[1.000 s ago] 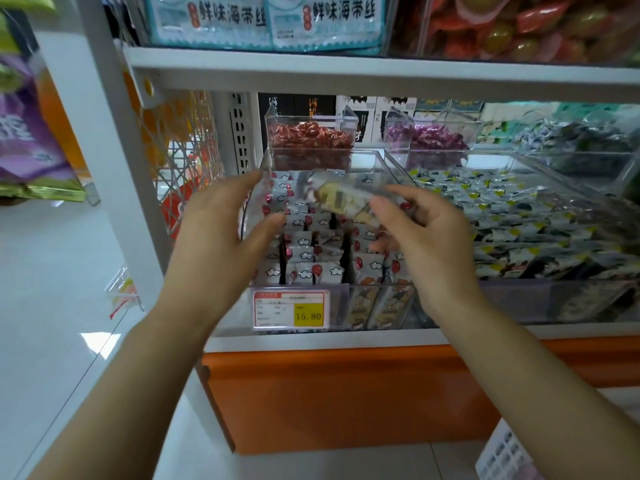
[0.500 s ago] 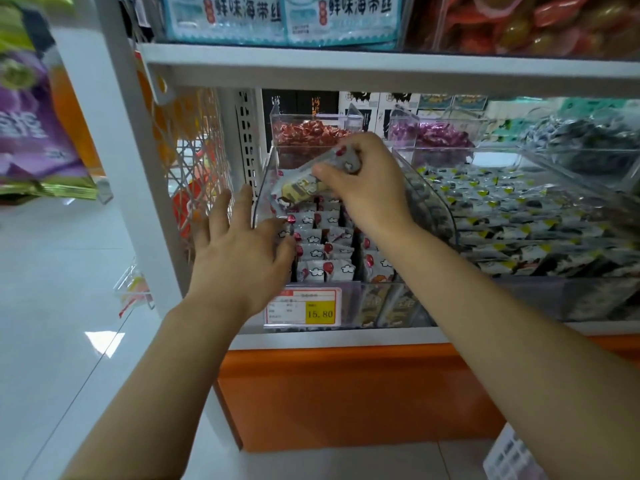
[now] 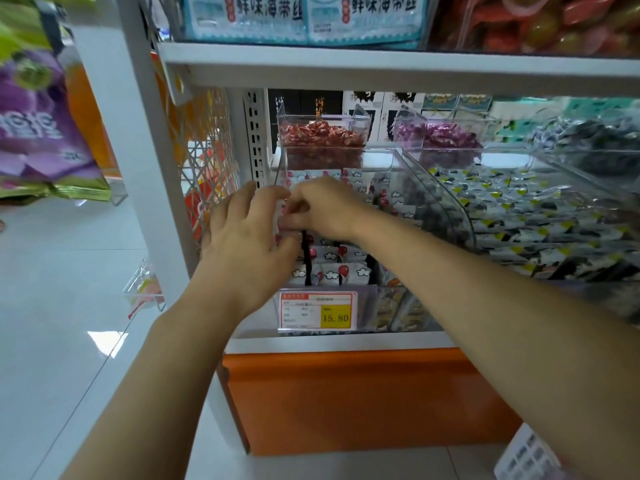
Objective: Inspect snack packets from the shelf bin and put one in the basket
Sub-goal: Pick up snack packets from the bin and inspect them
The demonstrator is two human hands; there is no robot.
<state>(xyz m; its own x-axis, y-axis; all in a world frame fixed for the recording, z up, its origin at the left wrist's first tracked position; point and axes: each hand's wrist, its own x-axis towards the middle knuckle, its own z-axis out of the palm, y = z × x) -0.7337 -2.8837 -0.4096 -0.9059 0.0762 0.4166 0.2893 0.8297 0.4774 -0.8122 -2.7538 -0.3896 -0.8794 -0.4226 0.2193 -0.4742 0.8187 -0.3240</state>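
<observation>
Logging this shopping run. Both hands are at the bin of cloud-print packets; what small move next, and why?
Probably lift the right hand out of the clear bin with one packet pinched: its fingers curl down among the cloud-print packets, though a grip is hidden. The left hand lies open by the bin's left wall, and the basket sits low on the right.

A single wide-angle camera worn on the person's head looks forward and slightly down from close in front of the shelf (image 3: 381,67), with the shelf bin (image 3: 367,308) near centre and the floor (image 3: 52,306) at left.
</observation>
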